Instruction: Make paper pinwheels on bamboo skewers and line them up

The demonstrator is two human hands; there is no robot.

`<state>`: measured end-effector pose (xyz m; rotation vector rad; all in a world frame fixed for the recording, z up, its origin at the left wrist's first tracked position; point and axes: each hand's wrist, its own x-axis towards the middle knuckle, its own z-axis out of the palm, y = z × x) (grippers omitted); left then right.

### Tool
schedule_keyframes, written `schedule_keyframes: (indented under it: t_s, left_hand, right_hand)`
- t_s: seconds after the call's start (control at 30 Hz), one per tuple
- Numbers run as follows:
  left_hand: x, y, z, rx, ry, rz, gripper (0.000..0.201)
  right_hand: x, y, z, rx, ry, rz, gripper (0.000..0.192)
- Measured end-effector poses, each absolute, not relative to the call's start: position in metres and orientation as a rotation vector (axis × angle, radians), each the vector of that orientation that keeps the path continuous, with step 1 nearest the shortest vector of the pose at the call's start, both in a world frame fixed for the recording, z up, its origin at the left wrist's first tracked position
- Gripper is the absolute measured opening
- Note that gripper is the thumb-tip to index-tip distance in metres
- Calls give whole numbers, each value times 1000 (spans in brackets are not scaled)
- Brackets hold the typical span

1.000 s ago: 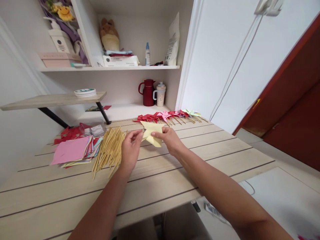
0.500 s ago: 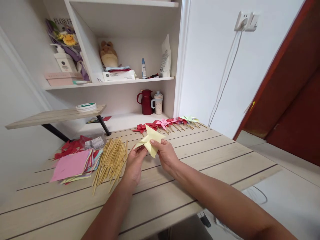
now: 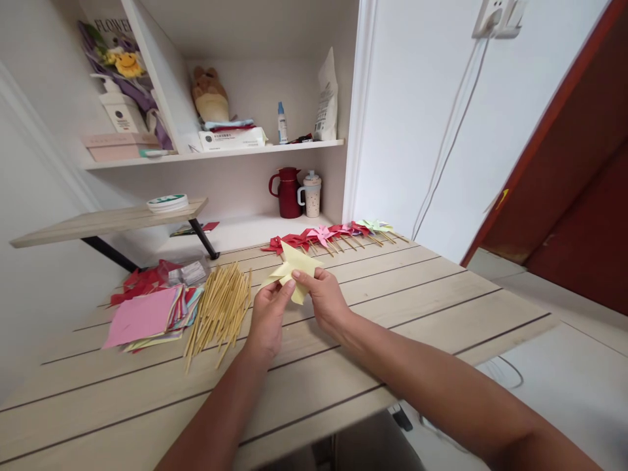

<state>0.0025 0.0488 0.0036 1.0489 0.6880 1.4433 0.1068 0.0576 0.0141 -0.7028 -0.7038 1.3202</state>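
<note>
**Even daylight, wide-angle warp**

The scene is bright and softly lit, with no hard glare. The white wall point(image 3: 417, 118) and shelf unit point(image 3: 216, 154) read pale and slightly washed. Shadows are faint: a soft one lies under the hands and forearms on the table point(image 3: 417, 294). Focus is sharp at the centre. Straight lines bow toward the edges, and the forearms stretch large at the bottom corners.

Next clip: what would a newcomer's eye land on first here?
The pale yellow folded paper, pinched between the left hand and right hand above the table's middle. Next, the heap of wooden sticks just left of the hands, beside a stack of coloured paper squares. Finished pinwheels line the table's far edge.
</note>
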Motion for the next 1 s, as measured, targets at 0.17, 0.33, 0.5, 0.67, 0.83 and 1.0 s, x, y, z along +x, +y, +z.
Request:
schedule_keyframes:
  t_s: [0.17, 0.33, 0.5, 0.67, 0.83, 1.0]
  left_hand:
    - [3, 49, 4, 1010, 717, 1484, 40]
    - [5, 48, 5, 979, 731, 1515, 36]
    - [4, 50, 3, 978, 750, 1558, 32]
    - [4, 49, 3, 956, 812, 1600, 28]
    - [-1, 52, 7, 907, 864, 1587, 29]
    - [-22, 61, 16, 731, 836, 1595, 31]
  right_hand:
    - [107, 56, 14, -677, -732, 1322, 34]
    - [108, 55, 16, -668, -750, 1306, 32]
    - [106, 50, 19, -668, -725, 1335, 31]
    - [103, 49, 18, -680, -725, 1338, 32]
    - [107, 51, 17, -659, -797, 1378, 38]
    - [120, 51, 16, -726, -1003, 1280, 38]
